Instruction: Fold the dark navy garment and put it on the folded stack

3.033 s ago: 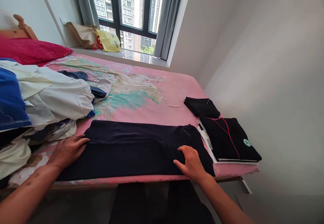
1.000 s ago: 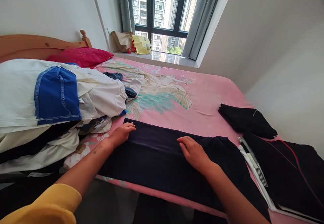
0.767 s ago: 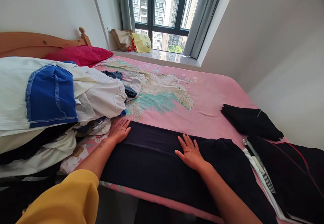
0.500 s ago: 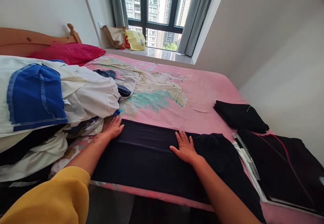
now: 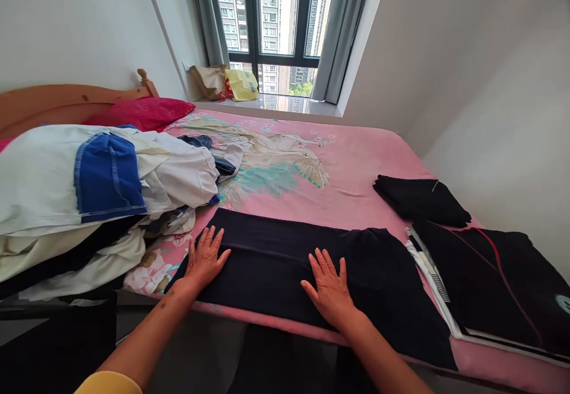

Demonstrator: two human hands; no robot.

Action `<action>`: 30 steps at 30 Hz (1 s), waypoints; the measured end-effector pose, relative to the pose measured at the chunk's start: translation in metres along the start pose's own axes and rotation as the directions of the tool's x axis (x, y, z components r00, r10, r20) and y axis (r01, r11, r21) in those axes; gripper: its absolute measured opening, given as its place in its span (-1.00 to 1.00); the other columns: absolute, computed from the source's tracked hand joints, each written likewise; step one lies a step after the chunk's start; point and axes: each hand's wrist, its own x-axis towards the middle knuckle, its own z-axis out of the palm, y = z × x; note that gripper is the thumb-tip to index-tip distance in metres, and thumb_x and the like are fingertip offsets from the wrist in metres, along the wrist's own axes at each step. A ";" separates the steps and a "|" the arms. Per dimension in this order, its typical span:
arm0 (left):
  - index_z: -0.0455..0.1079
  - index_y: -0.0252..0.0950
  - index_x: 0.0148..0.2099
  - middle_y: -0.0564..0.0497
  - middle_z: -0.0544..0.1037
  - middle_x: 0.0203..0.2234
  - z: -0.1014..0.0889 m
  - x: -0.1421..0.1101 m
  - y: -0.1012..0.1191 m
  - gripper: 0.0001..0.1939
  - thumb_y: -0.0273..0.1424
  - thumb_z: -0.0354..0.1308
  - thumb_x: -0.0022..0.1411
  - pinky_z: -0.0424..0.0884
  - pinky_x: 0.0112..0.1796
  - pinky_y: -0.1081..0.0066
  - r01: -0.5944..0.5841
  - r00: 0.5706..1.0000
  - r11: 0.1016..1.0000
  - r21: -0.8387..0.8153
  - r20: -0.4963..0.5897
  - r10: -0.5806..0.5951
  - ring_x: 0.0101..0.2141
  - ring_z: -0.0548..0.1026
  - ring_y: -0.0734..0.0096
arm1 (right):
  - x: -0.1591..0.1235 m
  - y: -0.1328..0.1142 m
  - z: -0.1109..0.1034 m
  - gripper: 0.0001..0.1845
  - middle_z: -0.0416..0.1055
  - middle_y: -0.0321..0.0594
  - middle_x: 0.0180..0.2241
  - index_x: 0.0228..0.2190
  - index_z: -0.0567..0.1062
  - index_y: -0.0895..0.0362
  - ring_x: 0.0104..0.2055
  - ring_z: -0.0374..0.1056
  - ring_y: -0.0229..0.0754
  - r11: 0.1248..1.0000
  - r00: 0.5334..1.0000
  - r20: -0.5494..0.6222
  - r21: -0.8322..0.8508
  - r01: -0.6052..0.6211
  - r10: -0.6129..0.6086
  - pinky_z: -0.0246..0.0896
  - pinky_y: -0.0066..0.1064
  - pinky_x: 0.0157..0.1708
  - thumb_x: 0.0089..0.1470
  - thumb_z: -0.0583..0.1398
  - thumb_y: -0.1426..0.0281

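Observation:
A dark navy, nearly black garment [image 5: 267,263] lies flattened in a long strip along the near edge of the bed. Its kind is hard to tell; the right end widens and looks rumpled. My left hand [image 5: 206,258] rests on its left end, palm down with fingers spread. Over the middle of the strip, my right hand [image 5: 328,284] also lies flat, fingers apart. Neither hand grasps the cloth. To the left is a heap of loose clothes, with a white garment [image 5: 182,171] and a blue cloth panel [image 5: 109,174] on top.
Folded black clothes [image 5: 494,287] with red piping and a folded black garment [image 5: 421,199] sit at the right on the pink bedsheet [image 5: 356,156]. A red pillow [image 5: 146,113] lies by the wooden headboard [image 5: 66,106]. Paper bags [image 5: 209,81] stand on the windowsill.
My left hand has moved nearer along the garment's left end, and my right hand has slid slightly toward me. The camera view has shifted a little; the garment stays spread.

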 end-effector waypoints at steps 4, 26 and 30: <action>0.18 -0.31 0.20 -0.21 0.22 0.19 -0.005 -0.026 -0.025 -0.45 -0.22 -0.02 0.20 0.11 0.11 0.10 0.135 0.985 0.991 -0.010 -0.106 -0.135 0.17 0.17 0.08 | -0.027 -0.011 -0.008 -0.53 0.10 -0.12 0.22 0.08 0.31 0.12 0.30 -0.12 0.02 0.987 0.985 -0.127 0.101 0.127 -0.114 -0.26 0.11 0.23 0.17 0.02 0.27; 0.40 -0.16 -0.01 -0.08 0.42 0.01 -0.027 -0.063 0.039 -0.65 -0.18 0.02 0.21 0.27 0.01 0.19 -0.455 0.891 0.859 -0.237 -0.134 0.435 0.03 0.36 0.18 | -0.046 -0.042 -0.005 -0.67 0.32 -0.13 0.06 -0.08 0.43 0.09 0.14 0.17 -0.08 0.944 0.991 -0.097 0.310 0.116 -0.090 0.02 -0.17 0.15 0.09 0.10 0.41; 0.43 -0.14 -0.09 -0.06 0.48 -0.09 -0.021 -0.076 0.040 -0.64 -0.08 0.07 0.15 0.32 -0.04 0.21 -0.492 0.870 0.816 -0.305 -0.122 0.478 -0.05 0.42 0.19 | -0.084 -0.001 -0.012 -0.70 0.39 -0.17 -0.11 -0.16 0.45 0.07 -0.02 0.26 -0.14 0.934 0.983 -0.158 0.327 0.144 -0.096 0.14 -0.25 0.01 0.01 0.13 0.51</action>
